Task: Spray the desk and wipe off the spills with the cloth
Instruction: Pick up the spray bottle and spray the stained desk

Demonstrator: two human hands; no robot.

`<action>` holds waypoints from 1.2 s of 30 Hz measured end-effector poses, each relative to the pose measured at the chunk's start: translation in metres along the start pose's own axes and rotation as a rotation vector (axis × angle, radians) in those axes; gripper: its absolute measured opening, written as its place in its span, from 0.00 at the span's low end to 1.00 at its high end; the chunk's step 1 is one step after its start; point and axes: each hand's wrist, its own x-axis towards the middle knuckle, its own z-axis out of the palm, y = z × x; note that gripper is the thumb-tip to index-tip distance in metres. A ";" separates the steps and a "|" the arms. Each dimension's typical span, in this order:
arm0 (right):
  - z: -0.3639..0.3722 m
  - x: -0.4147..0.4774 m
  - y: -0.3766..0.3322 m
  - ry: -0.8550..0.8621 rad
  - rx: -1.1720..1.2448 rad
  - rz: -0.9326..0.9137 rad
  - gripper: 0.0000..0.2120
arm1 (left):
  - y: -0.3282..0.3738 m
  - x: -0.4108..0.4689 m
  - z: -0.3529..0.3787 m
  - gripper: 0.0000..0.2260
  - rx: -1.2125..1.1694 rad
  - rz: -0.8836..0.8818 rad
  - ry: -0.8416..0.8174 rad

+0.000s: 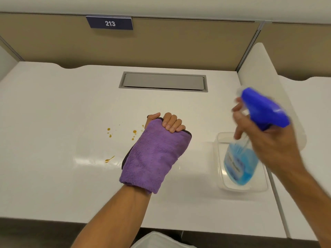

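A purple cloth [154, 154] drapes over the back of my left hand [170, 123], whose fingers curl over its far edge above the white desk [53, 104]. Brown spills [134, 131] dot the desk just left of that hand, with more drops [109, 132] farther left and a smear [109, 159] nearer me. My right hand [268, 140] grips a spray bottle [240, 163] of blue liquid by its neck, under the blue trigger head [265, 108]. The bottle is blurred, held over a clear container, nozzle toward the left.
A clear plastic container [222, 176] sits on the desk at the right, under the bottle. A grey cable hatch [163, 81] lies in the desk's far middle. A white divider [258, 68] stands at the right; a beige partition with the sign "213" [110, 23] runs behind.
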 end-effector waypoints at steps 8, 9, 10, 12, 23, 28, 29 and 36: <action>0.052 -0.046 0.014 -0.401 -0.095 0.288 0.09 | 0.010 0.007 -0.002 0.18 -0.032 0.006 0.010; 0.057 -0.048 0.015 -0.415 -0.112 0.298 0.08 | 0.011 0.009 -0.003 0.17 -0.024 0.009 0.003; 0.060 -0.049 0.016 -0.424 -0.131 0.302 0.08 | 0.012 0.010 -0.005 0.15 -0.031 0.007 0.004; 0.067 -0.048 0.018 -0.436 -0.177 0.311 0.10 | 0.009 0.010 -0.014 0.14 -0.089 0.010 0.053; 0.072 -0.058 0.003 -0.361 -0.201 0.301 0.09 | 0.016 0.006 -0.008 0.13 -0.068 -0.007 0.123; 0.075 -0.073 -0.006 -0.437 -0.169 0.268 0.10 | 0.026 0.008 0.008 0.21 0.030 -0.009 0.007; 0.076 -0.075 -0.006 -0.449 -0.172 0.267 0.12 | 0.026 0.009 0.007 0.21 0.014 -0.016 -0.018; 0.072 -0.089 -0.005 -0.405 -0.145 0.211 0.12 | 0.025 0.013 0.010 0.21 0.001 -0.009 -0.100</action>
